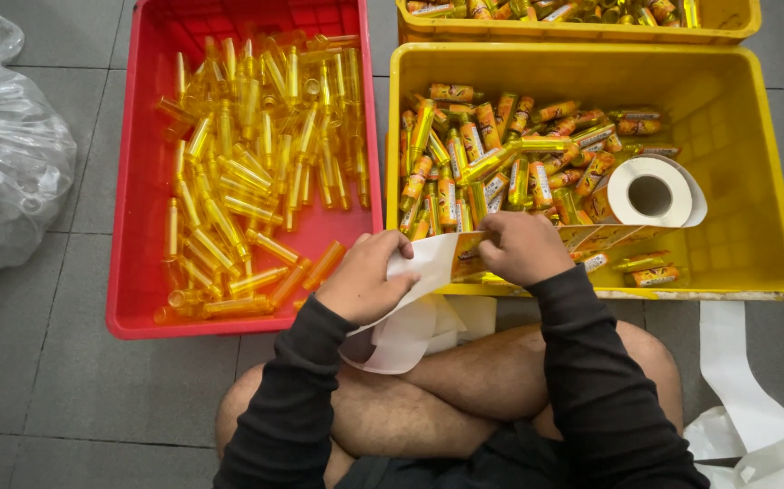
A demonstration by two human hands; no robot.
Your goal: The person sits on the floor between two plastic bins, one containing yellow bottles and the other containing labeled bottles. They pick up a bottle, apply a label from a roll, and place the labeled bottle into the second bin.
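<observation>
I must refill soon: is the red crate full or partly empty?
Partly empty: yellow bottles lie loosely in the red crate, bare floor showing.

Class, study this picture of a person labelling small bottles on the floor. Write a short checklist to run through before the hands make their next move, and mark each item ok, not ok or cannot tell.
1. Label strip gripped by both hands: ok; left hand holds the white backing, right hand pinches the printed end.
2. Bottle in hand to receive the label: cannot tell; the fingers hide it.
3. Bare bottles in the red crate: ok, plenty.
4. Room in the yellow crate: ok, right side bare.
5. Label roll feeds freely: cannot tell.
</observation>
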